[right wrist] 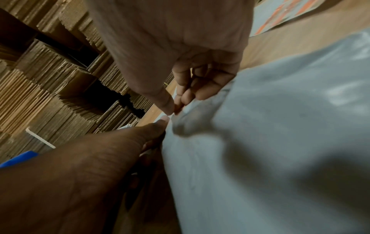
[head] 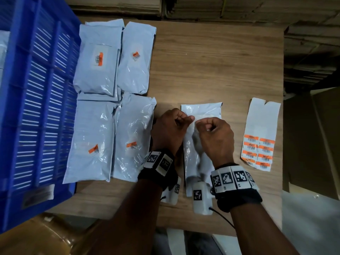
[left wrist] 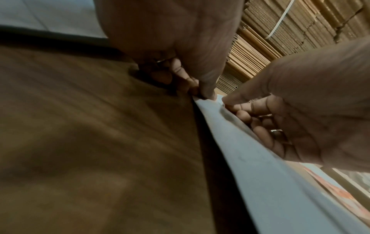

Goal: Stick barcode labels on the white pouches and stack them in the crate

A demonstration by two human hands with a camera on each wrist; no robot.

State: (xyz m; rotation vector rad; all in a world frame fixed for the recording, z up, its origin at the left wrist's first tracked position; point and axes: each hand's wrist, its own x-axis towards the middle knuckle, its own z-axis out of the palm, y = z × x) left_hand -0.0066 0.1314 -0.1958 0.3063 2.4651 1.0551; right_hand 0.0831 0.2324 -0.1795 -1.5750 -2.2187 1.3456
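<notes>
A white pouch [head: 202, 111] with no label on its visible top lies on the wooden table [head: 211, 61] in front of me. Both hands hover over its upper half with curled fingers. My left hand [head: 185, 119] pinches the pouch film between thumb and fingers, and my right hand [head: 200, 124] pinches it right beside. In the left wrist view the left fingertips [left wrist: 208, 93] nip the pouch's edge [left wrist: 250, 150]. In the right wrist view the right hand's fingertips [right wrist: 170, 109] pinch a small fold of the pouch [right wrist: 280, 142]. No orange label shows between the fingers. The label sheet [head: 259, 144] lies to the right.
Several white pouches with orange barcode labels [head: 95, 70] lie in overlapping piles at the left of the table. A blue slatted crate [head: 36, 107] stands at the far left. Stacked cardboard [head: 202, 8] fills the back, and a brown box [head: 312, 144] sits at the right.
</notes>
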